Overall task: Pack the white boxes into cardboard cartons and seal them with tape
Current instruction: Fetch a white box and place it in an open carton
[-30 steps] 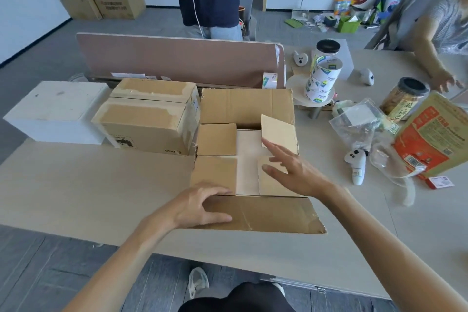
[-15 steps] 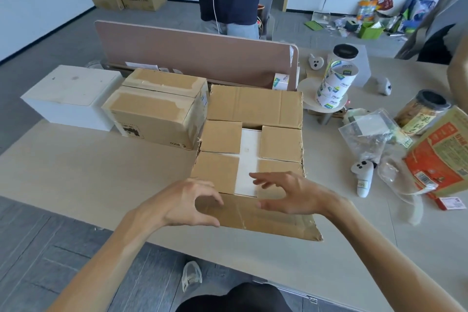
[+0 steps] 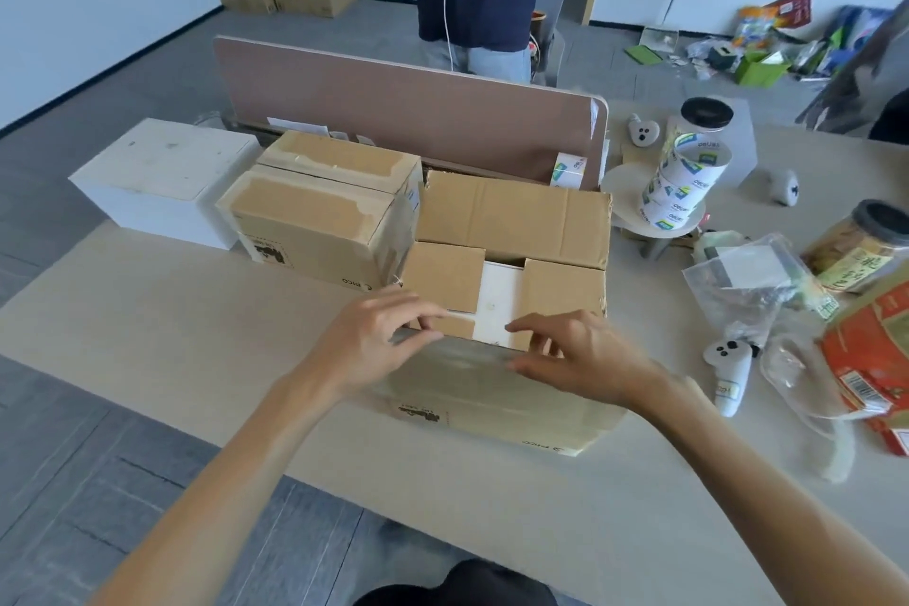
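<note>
An open cardboard carton [image 3: 511, 221] stands mid-table with its two short flaps folded in; a white box [image 3: 499, 305] shows through the gap between them. The near long flap [image 3: 462, 384] is lifted up over the opening. My left hand [image 3: 374, 340] pinches that flap's edge on the left, and my right hand [image 3: 585, 354] pinches it on the right. The far long flap lies open behind. Another white box [image 3: 162, 177] sits at the table's far left. Rolls of tape [image 3: 683, 182] are stacked on a small stand at the right.
Two taped cartons [image 3: 315, 207] sit left of the open one, against a brown divider panel [image 3: 408, 103]. Plastic bags, a jar [image 3: 861, 241], a white controller [image 3: 728, 369] and a red packet lie at the right. A person stands behind the divider.
Both hands moved from the short flaps to the near long flap and lifted it off the table up over the opening. The right short flap was pressed down flat.
</note>
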Demonstrator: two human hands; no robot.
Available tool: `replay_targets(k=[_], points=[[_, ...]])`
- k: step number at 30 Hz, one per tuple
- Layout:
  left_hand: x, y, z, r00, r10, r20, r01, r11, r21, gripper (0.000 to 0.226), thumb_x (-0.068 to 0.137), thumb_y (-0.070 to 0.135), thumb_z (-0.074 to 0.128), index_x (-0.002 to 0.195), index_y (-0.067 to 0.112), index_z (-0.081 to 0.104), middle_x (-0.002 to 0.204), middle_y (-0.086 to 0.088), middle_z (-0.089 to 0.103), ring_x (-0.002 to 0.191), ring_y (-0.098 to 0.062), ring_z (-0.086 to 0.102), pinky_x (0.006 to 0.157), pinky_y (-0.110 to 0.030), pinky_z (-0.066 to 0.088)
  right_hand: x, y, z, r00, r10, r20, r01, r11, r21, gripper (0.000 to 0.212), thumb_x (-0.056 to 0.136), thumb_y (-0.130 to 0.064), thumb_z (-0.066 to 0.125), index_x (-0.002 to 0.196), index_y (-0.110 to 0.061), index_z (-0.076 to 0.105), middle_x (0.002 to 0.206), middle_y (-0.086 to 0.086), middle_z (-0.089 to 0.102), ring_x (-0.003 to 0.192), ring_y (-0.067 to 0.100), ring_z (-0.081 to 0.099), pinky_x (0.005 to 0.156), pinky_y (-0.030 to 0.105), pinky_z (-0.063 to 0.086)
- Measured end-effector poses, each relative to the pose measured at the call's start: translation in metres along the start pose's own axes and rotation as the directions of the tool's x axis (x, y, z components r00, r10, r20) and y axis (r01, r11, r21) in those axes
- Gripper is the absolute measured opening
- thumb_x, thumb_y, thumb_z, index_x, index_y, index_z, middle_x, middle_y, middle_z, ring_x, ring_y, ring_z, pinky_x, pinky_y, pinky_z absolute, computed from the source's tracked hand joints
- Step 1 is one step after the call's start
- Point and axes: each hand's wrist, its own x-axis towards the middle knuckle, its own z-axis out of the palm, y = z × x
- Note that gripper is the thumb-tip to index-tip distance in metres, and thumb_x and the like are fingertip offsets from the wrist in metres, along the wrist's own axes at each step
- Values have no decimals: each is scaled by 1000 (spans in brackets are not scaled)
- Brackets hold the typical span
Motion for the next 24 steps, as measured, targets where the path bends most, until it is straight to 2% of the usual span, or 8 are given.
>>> replay_targets(k=[6, 11, 13, 15, 17, 19, 22, 24], points=[[42, -42, 21, 998, -11, 63, 15, 998, -61, 22, 86, 15, 72, 107, 23, 71, 86, 18, 61, 79, 4, 55, 69, -19, 49, 29, 17, -3, 993, 70, -93, -78, 993, -93, 32, 95, -48, 56, 117, -29, 66, 98, -9, 71, 93, 15, 64, 81, 33, 49], [84, -82, 40, 917, -147, 371, 195, 976, -95, 28, 85, 24, 74, 111, 28, 65, 88, 16, 65, 82, 7, 52, 70, -15, 37, 60, 54, 7, 950, 285, -124, -282, 958, 44, 20, 93, -35, 63, 110, -26, 70, 93, -15, 68, 88, 10, 65, 82, 34, 52], [101, -97, 44, 889, -177, 423, 252, 959, -129, 29, 88, 24, 71, 115, 28, 63, 93, 16, 65, 89, 10, 52, 76, -12, 37, 73, 72, 13, 894, 405, -191, -353, 900, 254, 16, 90, -32, 69, 105, -28, 72, 100, -14, 70, 98, 12, 66, 88, 34, 52], [121, -111, 44, 885, -255, 389, 353, 913, -205, 26, 92, 25, 65, 117, 28, 60, 99, 16, 65, 96, 12, 53, 80, -8, 38, 87, 82, 13, 791, 558, -251, -395, 778, 488, 19, 89, -28, 71, 108, -28, 72, 113, -7, 69, 109, 14, 63, 91, 27, 46], [138, -122, 43, 873, -399, 281, 472, 838, -273, 24, 95, 23, 59, 118, 26, 59, 108, 13, 63, 105, 2, 55, 87, -13, 42, 100, 89, 9, 688, 651, -319, -421, 717, 556, 31, 91, -20, 68, 122, -21, 66, 126, 2, 61, 117, 18, 56, 86, 18, 35], [149, -132, 44, 849, -506, 154, 527, 789, -314, 29, 96, 18, 57, 125, 19, 57, 124, 6, 57, 119, -9, 51, 97, -20, 37, 111, 95, 5, 634, 692, -346, -430, 687, 586, 46, 92, -17, 66, 136, -17, 54, 134, 8, 53, 124, 22, 50, 88, 15, 31], [154, -142, 42, 776, -601, 192, 625, 692, -361, 41, 97, 22, 55, 137, 21, 47, 142, 6, 44, 129, -11, 42, 100, -24, 30, 122, 99, 4, 569, 763, -306, -439, 597, 672, 62, 94, -29, 63, 149, -17, 38, 134, 7, 51, 124, 24, 49, 105, 34, 38], [152, -147, 42, 731, -620, 285, 676, 602, -424, 45, 98, 29, 53, 142, 25, 41, 144, 7, 43, 126, -9, 44, 104, -28, 32, 123, 99, 6, 547, 771, -326, -410, 586, 699, 65, 94, -33, 62, 151, -18, 33, 124, -1, 51, 116, 20, 50, 104, 41, 40]])
